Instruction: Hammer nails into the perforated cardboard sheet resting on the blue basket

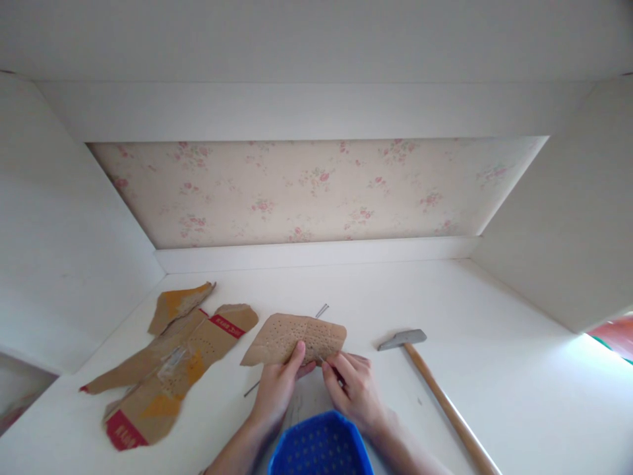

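My left hand [277, 389] grips a piece of brown cardboard [291, 333], thumb on its face and fingers behind. Many small holes dot the cardboard, which is held tilted above the white tabletop. At its lower right edge, my right hand [353, 389] is closed in a pinch. Something thin and pale shows at those fingertips, too small to name. Two thin metal rods [322, 310] stick out beyond the cardboard's top edge, and another metal rod [252, 389] lies to the left of my left hand. Nearest me, between my forearms, is a blue plastic basket [321, 442] with a perforated bottom.
Torn cardboard [168, 363] with red and orange markings lies on the left. On the right rests a hammer [440, 389], its wooden handle pointing toward me. White side panels [554, 218] and a low back ledge [316, 254] enclose the white tabletop [534, 396].
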A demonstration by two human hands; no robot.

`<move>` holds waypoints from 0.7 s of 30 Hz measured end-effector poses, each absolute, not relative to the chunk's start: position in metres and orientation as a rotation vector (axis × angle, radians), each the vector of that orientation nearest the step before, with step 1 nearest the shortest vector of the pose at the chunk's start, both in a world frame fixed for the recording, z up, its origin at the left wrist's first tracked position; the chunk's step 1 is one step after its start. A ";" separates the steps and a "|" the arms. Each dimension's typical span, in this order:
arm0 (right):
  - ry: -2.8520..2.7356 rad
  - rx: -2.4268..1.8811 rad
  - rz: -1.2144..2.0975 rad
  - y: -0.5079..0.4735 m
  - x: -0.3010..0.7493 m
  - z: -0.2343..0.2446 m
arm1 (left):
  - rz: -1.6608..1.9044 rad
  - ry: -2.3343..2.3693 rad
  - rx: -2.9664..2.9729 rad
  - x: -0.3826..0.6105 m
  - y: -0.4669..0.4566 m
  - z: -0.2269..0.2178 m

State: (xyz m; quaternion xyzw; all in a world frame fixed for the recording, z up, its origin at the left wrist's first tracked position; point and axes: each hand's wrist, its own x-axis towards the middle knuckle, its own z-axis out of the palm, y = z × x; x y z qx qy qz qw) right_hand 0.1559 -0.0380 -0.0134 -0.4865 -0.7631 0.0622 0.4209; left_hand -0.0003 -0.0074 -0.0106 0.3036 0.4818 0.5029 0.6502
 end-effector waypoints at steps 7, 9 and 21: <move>-1.787 -1.334 0.250 -0.041 0.158 -0.012 | 1.392 1.071 0.498 0.001 0.000 -0.006; -1.674 -1.446 0.276 -0.038 0.160 -0.012 | 1.378 1.029 0.450 -0.001 0.002 -0.003; -1.558 -1.808 0.296 -0.020 0.164 -0.014 | 1.277 0.915 0.276 -0.013 0.003 0.007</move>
